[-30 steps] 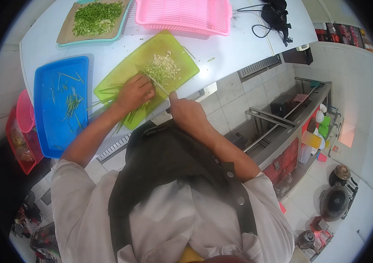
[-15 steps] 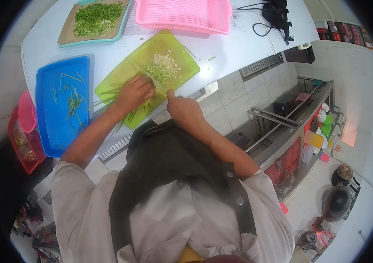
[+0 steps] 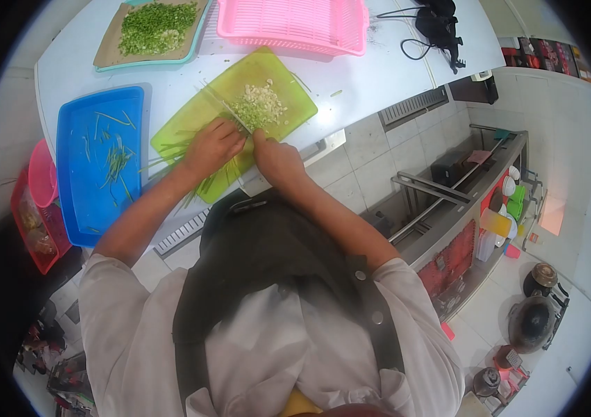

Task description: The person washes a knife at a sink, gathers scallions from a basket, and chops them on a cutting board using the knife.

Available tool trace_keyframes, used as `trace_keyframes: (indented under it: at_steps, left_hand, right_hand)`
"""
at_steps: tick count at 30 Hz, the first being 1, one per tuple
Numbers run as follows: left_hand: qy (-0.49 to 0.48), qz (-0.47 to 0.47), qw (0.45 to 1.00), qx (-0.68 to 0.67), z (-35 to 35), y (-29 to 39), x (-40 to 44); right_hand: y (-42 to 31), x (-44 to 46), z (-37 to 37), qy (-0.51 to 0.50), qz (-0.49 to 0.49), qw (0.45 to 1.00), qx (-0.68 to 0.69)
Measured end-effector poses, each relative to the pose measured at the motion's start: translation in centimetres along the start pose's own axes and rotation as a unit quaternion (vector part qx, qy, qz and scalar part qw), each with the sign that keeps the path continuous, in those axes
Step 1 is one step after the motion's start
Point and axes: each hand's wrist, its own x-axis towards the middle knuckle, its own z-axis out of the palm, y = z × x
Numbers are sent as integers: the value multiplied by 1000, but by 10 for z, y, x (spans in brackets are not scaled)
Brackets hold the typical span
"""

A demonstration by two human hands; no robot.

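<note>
My left hand [image 3: 216, 144] is closed over a bunch of green stalks [image 3: 179, 147] on the yellow-green cutting board [image 3: 295, 104], the stalks' long ends sticking out towards the lower left. Wrapped round a knife handle is my right hand [image 3: 277, 161], at the board's near edge. The knife blade [image 3: 231, 112] slants up and left from it, just beside my left fingertips. Against the blade's right side lies a pile of chopped pale and green pieces [image 3: 259, 105].
A blue tray [image 3: 73, 156] with loose green scraps stands left. At the back are a tray of chopped greens [image 3: 155, 29], a pink basket [image 3: 292, 28] and a black strap with a cord [image 3: 437, 29]. A metal rack [image 3: 462, 201] stands beyond the table, right.
My right hand has moved left and up, closer to my left hand, and the knife blade has shifted up and left with it. My left hand has barely moved.
</note>
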Motion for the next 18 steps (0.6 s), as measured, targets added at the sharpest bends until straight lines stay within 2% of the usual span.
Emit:
trace_keyframes:
  at_steps: [9, 18]
  left_hand:
    - [-17, -6, 1000, -19, -1, -1, 1]
    - [-12, -7, 1000, -20, -4, 2, -1]
  right_hand:
    - [-4, -39, -47, -45, -19, 998, -26]
    - [-5, -7, 4, 20, 7, 999, -38]
